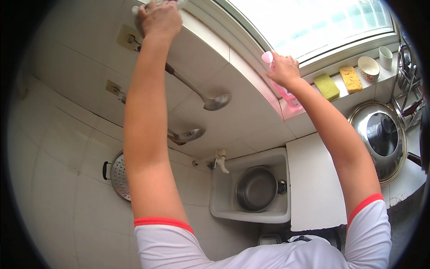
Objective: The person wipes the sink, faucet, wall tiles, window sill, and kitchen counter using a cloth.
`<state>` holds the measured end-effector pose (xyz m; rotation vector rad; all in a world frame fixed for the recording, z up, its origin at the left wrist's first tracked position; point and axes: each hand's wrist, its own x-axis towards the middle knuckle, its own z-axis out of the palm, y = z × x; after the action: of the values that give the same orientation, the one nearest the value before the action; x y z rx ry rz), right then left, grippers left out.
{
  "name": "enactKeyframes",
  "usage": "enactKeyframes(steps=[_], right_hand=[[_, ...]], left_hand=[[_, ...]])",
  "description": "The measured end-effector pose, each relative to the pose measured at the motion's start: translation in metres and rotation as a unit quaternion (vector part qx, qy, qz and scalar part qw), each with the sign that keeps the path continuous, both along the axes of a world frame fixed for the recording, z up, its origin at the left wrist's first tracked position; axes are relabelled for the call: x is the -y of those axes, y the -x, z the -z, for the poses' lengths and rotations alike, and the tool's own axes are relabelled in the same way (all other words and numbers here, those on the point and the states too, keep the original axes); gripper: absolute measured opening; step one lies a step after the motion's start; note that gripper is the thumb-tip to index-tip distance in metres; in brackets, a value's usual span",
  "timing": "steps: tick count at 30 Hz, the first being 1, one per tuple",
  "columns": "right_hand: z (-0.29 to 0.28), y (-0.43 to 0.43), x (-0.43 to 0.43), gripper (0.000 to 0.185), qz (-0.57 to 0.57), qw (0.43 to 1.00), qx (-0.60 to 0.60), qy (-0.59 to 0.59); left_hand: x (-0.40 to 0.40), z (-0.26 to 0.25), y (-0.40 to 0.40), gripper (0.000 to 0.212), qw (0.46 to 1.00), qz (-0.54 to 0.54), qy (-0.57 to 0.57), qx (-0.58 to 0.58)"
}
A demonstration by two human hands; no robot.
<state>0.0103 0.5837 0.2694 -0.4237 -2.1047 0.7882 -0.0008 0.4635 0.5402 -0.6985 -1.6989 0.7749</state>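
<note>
At the top edge of the view, my left hand [161, 20] is raised against the tiled wall, closed over a crumpled whitish item [135, 10] that looks like a cloth. Much of that item is hidden by the hand or cut off by the frame. My right hand [285, 69] grips the upper part of a pink see-through bottle [291, 101] with a pale pink top. The bottle is upright at the corner of the white tiled window ledge [235, 65]. Right of it, a green sponge [326, 86] and a yellow sponge [351, 79] lie on the ledge.
Two metal ladles [217, 102] [191, 135] hang on the wall, near a perforated steamer tray [120, 175]. A metal pot [257, 189] sits in the sink [228, 215] below a tap [221, 161]. At right are a lidded pan [364, 117], a bowl [369, 67], a cup [385, 58] and a rack [404, 87].
</note>
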Motion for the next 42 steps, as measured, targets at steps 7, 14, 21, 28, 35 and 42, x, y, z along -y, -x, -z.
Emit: enactKeyframes(steps=[7, 14, 21, 28, 35, 42], right_hand=[[0.016, -0.004, -0.018, 0.014, -0.042, 0.996, 0.042, -0.073], [0.037, -0.126, -0.013, 0.024, -0.076, 0.989, -0.119, -0.052], [0.101, -0.236, -0.006, 0.025, -0.104, 0.994, -0.006, -0.022], [0.138, -0.288, -0.003, 0.017, -0.131, 0.991, 0.033, 0.028], [0.163, -0.291, -0.011, 0.015, -0.199, 0.980, 0.024, 0.006], [0.160, -0.283, -0.007, 0.021, -0.246, 0.968, 0.045, 0.014]], left_hand=[[-0.012, 0.112, 0.032, 0.014, 0.984, -0.037, 0.128, 0.122], [-0.007, 0.242, 0.039, 0.016, 0.956, 0.045, 0.173, 0.233], [0.012, 0.384, -0.012, 0.012, 0.817, 0.015, 0.143, 0.559], [-0.012, 0.368, -0.007, 0.031, 0.801, 0.184, -0.207, 0.531], [-0.045, 0.436, 0.017, 0.041, 0.838, 0.157, -0.111, 0.511], [-0.052, 0.419, 0.030, 0.026, 0.823, -0.086, -0.175, 0.533]])
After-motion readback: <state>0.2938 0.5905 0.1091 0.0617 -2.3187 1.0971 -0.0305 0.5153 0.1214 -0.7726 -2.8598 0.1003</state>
